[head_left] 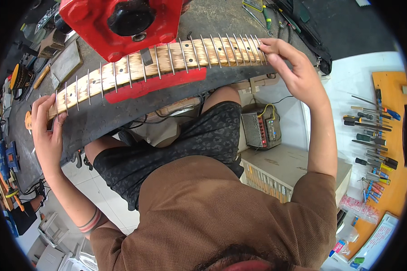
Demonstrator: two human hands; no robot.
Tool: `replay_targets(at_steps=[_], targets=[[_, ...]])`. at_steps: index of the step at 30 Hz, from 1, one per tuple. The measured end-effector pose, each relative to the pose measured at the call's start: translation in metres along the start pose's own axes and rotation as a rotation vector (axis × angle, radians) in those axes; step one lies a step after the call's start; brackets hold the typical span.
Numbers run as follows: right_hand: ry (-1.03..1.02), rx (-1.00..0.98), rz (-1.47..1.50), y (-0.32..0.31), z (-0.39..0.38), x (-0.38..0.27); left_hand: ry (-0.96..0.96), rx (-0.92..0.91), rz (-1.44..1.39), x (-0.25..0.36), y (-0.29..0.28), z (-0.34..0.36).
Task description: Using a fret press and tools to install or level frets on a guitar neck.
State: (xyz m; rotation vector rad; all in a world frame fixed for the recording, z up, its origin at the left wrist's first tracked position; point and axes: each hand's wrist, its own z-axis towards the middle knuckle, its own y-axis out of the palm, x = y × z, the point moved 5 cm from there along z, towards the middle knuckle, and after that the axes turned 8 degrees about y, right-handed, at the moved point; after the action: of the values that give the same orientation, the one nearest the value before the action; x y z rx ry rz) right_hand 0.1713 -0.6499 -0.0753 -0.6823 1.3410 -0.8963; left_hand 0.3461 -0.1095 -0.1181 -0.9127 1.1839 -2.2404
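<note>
A pale, streaky wooden guitar neck (200, 53) with dark dot inlays lies crosswise over the near edge of the workbench. Metal fret wires cross it, their ends jutting past both sides. My left hand (49, 135) grips the neck close to its headstock (28, 121), thumb on the near side and fingers over the far side. At the opposite end, my right hand (296, 67) pinches the neck between thumb and fingers. Above its middle stands a red press (92, 27) with a black knob (130, 18). A grey metal tip (146, 57) comes down over the fretboard; contact is unclear.
A red base plate (167, 84) shows beneath the neck. On the dark workbench (212, 22) are a wrench (257, 20), a flat grey block (67, 63) and a wooden-handled tool (41, 77). Files and screwdrivers hang on a wooden board (393, 189) at right. A speaker-like box (261, 128) stands below.
</note>
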Motion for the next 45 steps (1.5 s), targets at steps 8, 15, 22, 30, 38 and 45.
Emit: replay_targets(at_steps=[8,15,22,30,38,45], targets=[[0.068,0.082,0.148,0.01,0.008,0.0,-0.017,0.013,0.0,0.0,0.003,-0.002],[0.134,0.081,0.204,0.012,0.014,0.007,-0.009,0.034,-0.009,-0.003,0.002,-0.003],[0.234,0.014,0.467,0.015,0.017,0.02,-0.003,0.035,-0.001,0.0,0.002,-0.002],[0.484,-0.133,0.776,0.026,0.013,0.017,-0.022,0.045,-0.042,0.001,0.003,-0.002],[0.526,-0.248,0.962,0.038,0.014,0.029,0.032,0.028,-0.007,-0.005,0.003,-0.003],[0.512,-0.107,0.994,0.046,0.017,0.022,0.069,0.057,0.032,-0.003,0.004,-0.004]])
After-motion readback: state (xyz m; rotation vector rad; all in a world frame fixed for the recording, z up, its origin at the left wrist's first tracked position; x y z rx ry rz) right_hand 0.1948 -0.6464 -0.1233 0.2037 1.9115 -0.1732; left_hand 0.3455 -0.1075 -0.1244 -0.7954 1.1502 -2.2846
